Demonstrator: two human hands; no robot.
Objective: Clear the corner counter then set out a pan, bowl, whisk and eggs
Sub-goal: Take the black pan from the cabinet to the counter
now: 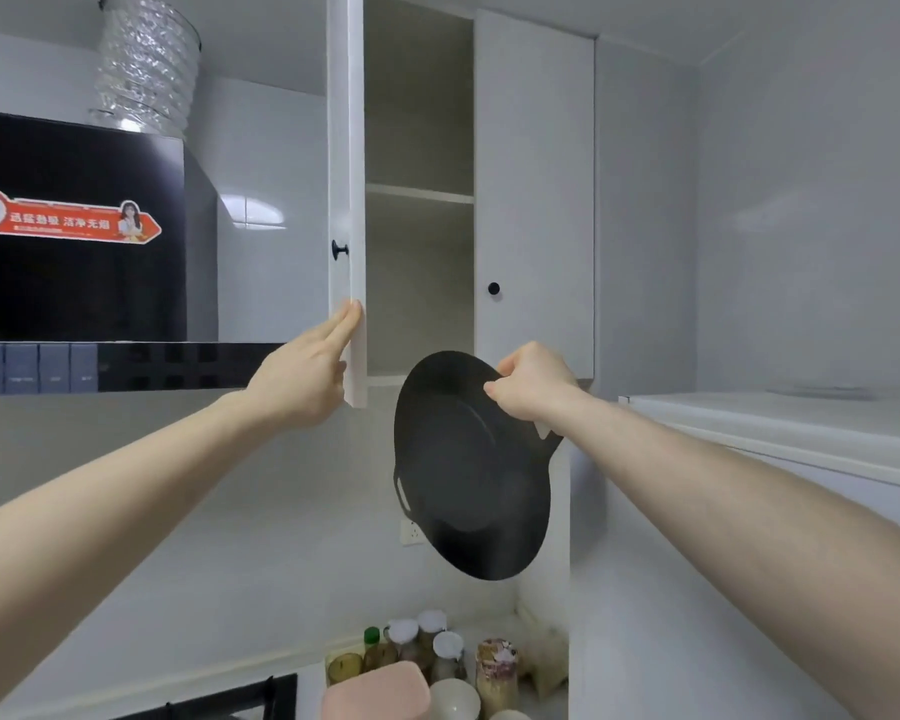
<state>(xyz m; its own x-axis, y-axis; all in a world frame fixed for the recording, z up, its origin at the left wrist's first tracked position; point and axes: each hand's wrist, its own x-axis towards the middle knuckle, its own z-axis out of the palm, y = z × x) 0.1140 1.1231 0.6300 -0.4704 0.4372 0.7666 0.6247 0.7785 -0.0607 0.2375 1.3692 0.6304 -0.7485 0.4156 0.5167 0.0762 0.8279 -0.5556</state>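
A black round pan hangs tilted in the air just below the open wall cupboard, its inside facing me. My right hand grips it at its upper rim with curled fingers. My left hand rests with straight fingers on the lower edge of the open white cupboard door. The cupboard's shelves that show hold nothing. Far below, a white bowl stands on the corner counter among jars. No whisk or eggs are in view.
Several spice jars and a pink box crowd the corner counter. A black range hood with a foil duct hangs at left, the hob's edge below it. A closed cupboard door and a white appliance top stand at right.
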